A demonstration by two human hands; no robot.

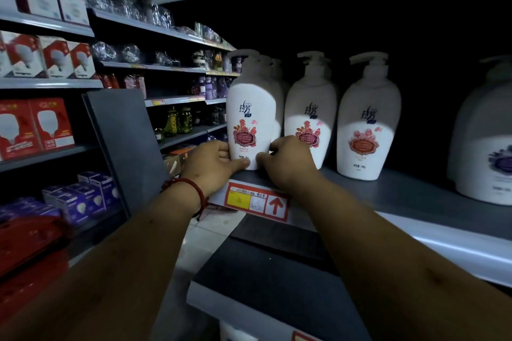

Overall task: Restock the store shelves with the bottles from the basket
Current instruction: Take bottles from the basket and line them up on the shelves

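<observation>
While both hands clasp its base, the white pump bottle (250, 108) stands upright on the grey shelf (388, 191), directly above the yellow-and-red price label (256, 199) clipped to the shelf's front edge. The left hand (214, 162), above and left of the label, has its fingers curled round the bottle's left side and its thumb laid across the lower front. The right hand (288, 163), above and just right of the label, wraps the bottle's right side with bent fingers, its thumb meeting the front near the other thumb. A red bracelet (191, 185) circles the left wrist, left of the label.

More bottles of the same kind line up behind the held one. Up and to the right of the label stand a second rose-labelled bottle (310, 119) and a third (367, 124), and farther right a larger bottle with a purple label (484, 133). Far down and left of the label sits the red basket (27, 246), blurred, its contents not visible. Boxes of light bulbs (36, 124) fill the racks far left of the label.
</observation>
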